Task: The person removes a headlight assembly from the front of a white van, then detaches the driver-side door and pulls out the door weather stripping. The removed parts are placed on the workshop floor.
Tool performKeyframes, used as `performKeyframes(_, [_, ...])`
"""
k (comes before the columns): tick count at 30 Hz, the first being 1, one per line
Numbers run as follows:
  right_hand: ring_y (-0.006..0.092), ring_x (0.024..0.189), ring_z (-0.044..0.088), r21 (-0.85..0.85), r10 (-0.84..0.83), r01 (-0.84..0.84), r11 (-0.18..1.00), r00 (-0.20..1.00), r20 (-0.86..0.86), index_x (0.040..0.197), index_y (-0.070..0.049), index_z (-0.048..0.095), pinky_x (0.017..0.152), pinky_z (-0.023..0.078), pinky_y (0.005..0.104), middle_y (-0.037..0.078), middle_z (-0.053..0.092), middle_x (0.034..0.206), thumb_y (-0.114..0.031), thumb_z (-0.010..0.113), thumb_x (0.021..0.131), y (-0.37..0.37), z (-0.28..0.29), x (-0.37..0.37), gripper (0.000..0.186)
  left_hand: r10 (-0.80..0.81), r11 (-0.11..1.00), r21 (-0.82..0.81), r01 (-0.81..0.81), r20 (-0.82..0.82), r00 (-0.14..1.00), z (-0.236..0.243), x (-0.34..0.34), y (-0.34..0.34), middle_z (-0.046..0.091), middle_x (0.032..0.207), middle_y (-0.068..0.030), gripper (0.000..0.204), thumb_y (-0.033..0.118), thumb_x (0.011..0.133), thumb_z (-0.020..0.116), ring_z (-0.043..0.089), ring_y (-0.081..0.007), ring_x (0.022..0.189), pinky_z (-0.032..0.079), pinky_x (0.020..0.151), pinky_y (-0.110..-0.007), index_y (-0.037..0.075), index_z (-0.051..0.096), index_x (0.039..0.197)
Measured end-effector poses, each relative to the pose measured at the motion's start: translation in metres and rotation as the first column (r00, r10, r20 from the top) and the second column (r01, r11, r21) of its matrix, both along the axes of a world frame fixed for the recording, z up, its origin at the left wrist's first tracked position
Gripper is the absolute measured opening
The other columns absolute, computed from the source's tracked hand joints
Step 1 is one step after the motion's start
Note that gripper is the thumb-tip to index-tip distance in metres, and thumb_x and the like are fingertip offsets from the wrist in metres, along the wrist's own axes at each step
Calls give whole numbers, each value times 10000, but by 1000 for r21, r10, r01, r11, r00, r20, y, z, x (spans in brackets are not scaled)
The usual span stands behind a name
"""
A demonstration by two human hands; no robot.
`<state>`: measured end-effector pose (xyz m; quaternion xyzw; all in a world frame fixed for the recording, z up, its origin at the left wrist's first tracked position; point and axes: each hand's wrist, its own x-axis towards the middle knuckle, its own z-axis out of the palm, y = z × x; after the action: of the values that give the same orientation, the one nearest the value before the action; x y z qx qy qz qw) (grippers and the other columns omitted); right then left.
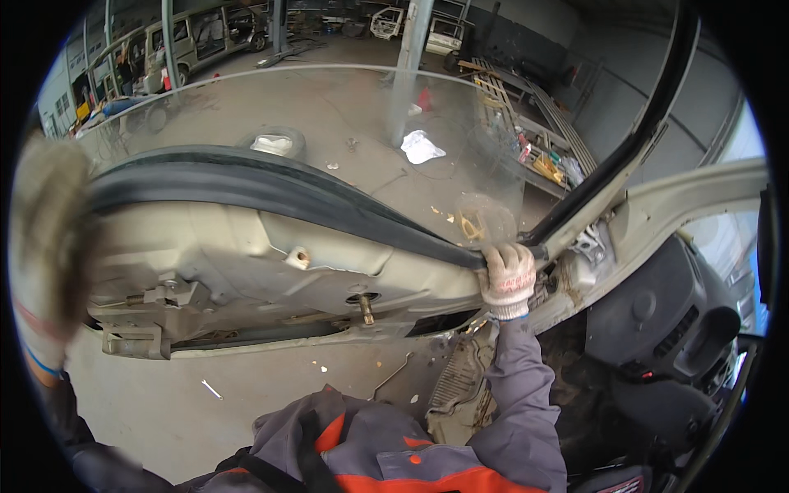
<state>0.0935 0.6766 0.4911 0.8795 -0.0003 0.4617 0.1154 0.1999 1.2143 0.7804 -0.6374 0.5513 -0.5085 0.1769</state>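
A cream vehicle door (222,238), its inner panel bare, stretches across in front of me. Along its upper edge runs a long black rubber strip (246,185), bowed upward toward the left, beneath clear window glass (345,107). My right hand (508,279), in a white knitted glove, has its fingers wrapped over the strip's right end by the door's front corner. At the far left, my gloved left hand (48,238) is smeared by motion beside the strip's other end; whether it touches the strip I cannot tell. A metal shaft (366,311) sticks out of the panel.
The door frame (682,197) and a black dashboard (657,329) are on my right. A wrench (212,389) and a thin rod lie on the floor below the door. Beyond the glass are a tire (283,141), a white cloth (422,147), a post and a cluttered bench (542,164).
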Motion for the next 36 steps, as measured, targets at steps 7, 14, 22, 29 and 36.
performKeyframes(7, [331, 1040, 622, -50, -54, 59, 997, 995, 85, 1013, -122, 677, 915, 521, 502, 92, 613, 1062, -225, 846, 565, -6, -1, -15, 489, -143, 969, 185, 164, -117, 983, -63, -18, -165, 635, 1163, -126, 605, 176, 627, 770, 640, -309, 1049, 564, 930, -476, 29, 654, 1202])
performKeyframes(14, [327, 1038, 636, 9, -53, 52, 999, 983, 178, 1033, -103, 698, 999, 504, 516, 83, 640, 1067, -177, 831, 607, 0, -14, -16, 452, 40, 942, 333, 32, -209, 977, -97, -17, -245, 614, 1115, -94, 632, 321, 730, 797, 606, -269, 1012, 507, 900, -436, 40, 635, 1272])
performKeyframes(22, [359, 952, 636, 256, 2, -2, 967, 1000, 1, 1051, -119, 692, 861, 487, 497, 106, 642, 944, -446, 871, 662, 9, 4, -25, 538, 59, 959, 282, -11, -161, 985, -97, -22, -246, 618, 1097, -87, 505, 179, 767, 757, 598, -273, 966, 497, 817, -433, 49, 654, 1244])
performKeyframes(29, [330, 923, 614, 249, -17, 52, 967, 990, -140, 985, -136, 726, 810, 479, 495, 90, 613, 886, -512, 878, 633, 11, 10, -21, 537, -1, 982, 187, 30, -153, 988, -97, -27, -251, 631, 1004, -57, 414, 199, 750, 669, 615, -234, 935, 523, 768, -382, 65, 708, 1139])
performKeyframes(36, [322, 921, 624, 297, -24, 95, 950, 973, -231, 955, -85, 699, 856, 510, 463, 124, 617, 958, -626, 744, 815, 14, 11, -13, 561, 37, 975, 224, -12, -107, 994, -95, -28, -253, 642, 985, -56, 386, 204, 776, 667, 620, -231, 908, 501, 772, -377, 56, 707, 1130])
